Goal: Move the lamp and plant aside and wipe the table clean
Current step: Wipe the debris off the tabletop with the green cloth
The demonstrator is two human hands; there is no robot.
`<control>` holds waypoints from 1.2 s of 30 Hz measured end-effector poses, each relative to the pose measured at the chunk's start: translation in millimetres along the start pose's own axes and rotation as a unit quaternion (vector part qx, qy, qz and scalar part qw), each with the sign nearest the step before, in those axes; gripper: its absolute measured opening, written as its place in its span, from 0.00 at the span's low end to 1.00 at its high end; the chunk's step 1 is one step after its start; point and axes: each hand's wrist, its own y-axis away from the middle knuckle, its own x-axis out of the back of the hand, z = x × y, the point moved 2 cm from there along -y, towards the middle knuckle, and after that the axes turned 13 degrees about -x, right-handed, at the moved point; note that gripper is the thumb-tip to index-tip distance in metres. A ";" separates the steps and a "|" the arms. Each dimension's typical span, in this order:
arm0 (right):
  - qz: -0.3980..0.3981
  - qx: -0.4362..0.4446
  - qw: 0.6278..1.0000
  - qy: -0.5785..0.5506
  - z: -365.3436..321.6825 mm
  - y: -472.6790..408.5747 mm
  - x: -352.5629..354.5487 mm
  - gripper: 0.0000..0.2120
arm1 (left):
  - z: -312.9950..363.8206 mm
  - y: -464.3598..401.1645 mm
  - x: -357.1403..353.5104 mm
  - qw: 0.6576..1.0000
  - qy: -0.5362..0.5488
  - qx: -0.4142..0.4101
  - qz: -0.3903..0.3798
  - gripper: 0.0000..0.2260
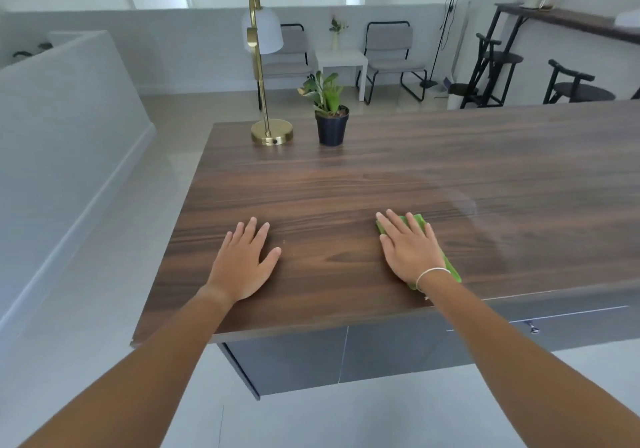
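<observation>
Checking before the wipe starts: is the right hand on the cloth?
Touching. The head view shows the right hand lying flat on the green cloth, whose edges stick out beyond the fingers and by the wrist.

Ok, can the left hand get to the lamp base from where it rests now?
Probably yes, with a long stretch. The left hand lies flat and empty on the table, and nothing stands between it and the lamp at the far edge.

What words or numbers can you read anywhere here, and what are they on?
None. No writing shows on the lamp, the plant pot, the green cloth or the table.
</observation>
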 end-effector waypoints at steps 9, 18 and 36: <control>0.001 -0.021 1.000 0.021 25.0 -9.5 10.3 0.24 | 59.8 -34.9 -21.0 0.999 0.010 -0.049 -0.012 0.26; 0.024 0.010 1.000 -0.017 115.5 -8.6 24.2 0.24 | 70.6 -55.1 -31.7 0.999 -0.027 -0.035 -0.013 0.26; -0.020 0.040 0.999 -0.002 150.5 -74.3 36.3 0.24 | 71.1 -55.2 -39.2 0.999 -0.026 -0.026 -0.005 0.30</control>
